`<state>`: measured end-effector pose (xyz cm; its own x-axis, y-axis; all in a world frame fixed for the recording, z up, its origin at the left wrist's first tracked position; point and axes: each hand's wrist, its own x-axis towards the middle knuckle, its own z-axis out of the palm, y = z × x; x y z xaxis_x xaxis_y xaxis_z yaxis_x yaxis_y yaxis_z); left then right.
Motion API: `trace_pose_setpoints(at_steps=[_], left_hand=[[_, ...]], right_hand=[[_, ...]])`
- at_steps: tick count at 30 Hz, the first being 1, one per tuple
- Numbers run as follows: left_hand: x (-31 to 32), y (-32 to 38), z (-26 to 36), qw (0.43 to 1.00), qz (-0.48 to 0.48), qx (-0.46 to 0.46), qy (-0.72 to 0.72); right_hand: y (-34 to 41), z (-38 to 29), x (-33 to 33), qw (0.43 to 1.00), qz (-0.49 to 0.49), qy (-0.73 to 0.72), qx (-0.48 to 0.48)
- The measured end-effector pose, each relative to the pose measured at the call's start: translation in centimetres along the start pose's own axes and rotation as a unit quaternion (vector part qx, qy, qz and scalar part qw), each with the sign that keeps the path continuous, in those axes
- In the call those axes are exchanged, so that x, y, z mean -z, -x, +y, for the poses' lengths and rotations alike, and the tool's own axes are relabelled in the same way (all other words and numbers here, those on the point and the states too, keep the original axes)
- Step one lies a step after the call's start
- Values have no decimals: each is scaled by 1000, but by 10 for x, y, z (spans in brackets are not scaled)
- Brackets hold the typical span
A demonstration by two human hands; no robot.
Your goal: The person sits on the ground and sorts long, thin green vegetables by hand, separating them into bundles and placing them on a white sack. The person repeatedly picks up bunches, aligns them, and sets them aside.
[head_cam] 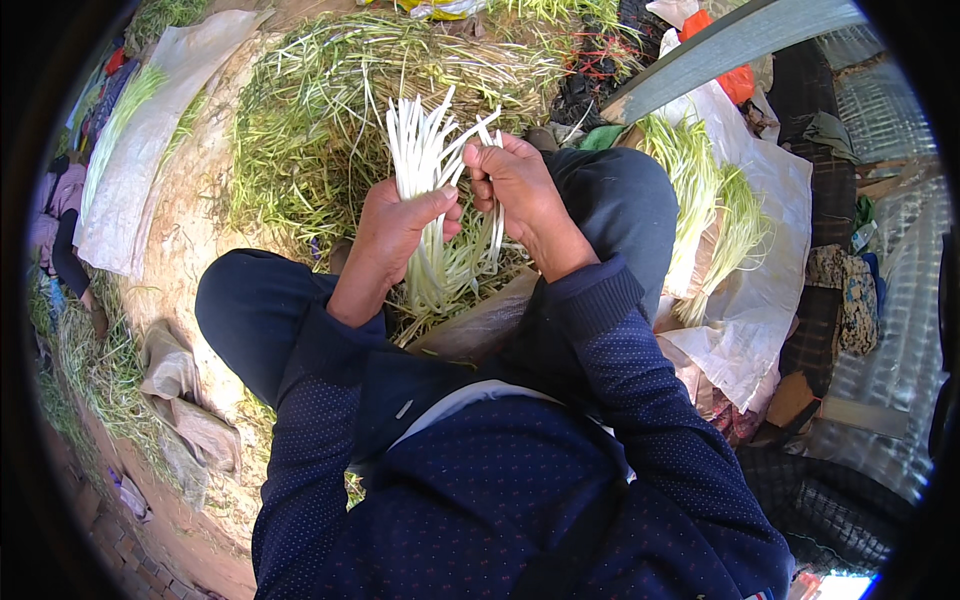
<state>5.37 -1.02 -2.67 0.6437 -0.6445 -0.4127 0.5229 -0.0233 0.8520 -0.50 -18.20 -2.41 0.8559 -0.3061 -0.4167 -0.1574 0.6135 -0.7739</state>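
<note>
My left hand [401,236] grips a bundle of pale garlic chives [424,150], its white ends pointing up and its yellow-green leaves hanging down between my knees. Beside it, my right hand [521,195] pinches a few white stalks [493,229] between thumb and fingers. Some of those stalks slant across toward the bundle's right edge. The palm and inner fingers of both hands are partly hidden. Below them lies a pale woven sheet [480,322], between my legs.
A large heap of loose leaves and stalks [322,135] spreads in front. At right, bunches of chives [694,202] lie on a white plastic sheet [772,217], near a metal beam [735,56]. Another white sheet [127,202] lies left, with a person [64,202] past it.
</note>
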Motion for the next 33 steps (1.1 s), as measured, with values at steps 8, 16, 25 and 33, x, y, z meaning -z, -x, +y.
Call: trace_pose_setpoints(at_steps=[8,16,25,33], left_hand=[[-1,1,-1,998,44,-35,29],[-2,-3,-5,997,53,-58,-12],[-7,-5,-9,998,28,-60,-16],[-8,-5,-9,995,51,-75,29]], right_hand=[[1,3,-2,999,17,-19,-20],[6,14,-10,999,-30,26,-28],[8,15,-15,999,4,38,-17],[5,18,-12,1000,11,15,-10]])
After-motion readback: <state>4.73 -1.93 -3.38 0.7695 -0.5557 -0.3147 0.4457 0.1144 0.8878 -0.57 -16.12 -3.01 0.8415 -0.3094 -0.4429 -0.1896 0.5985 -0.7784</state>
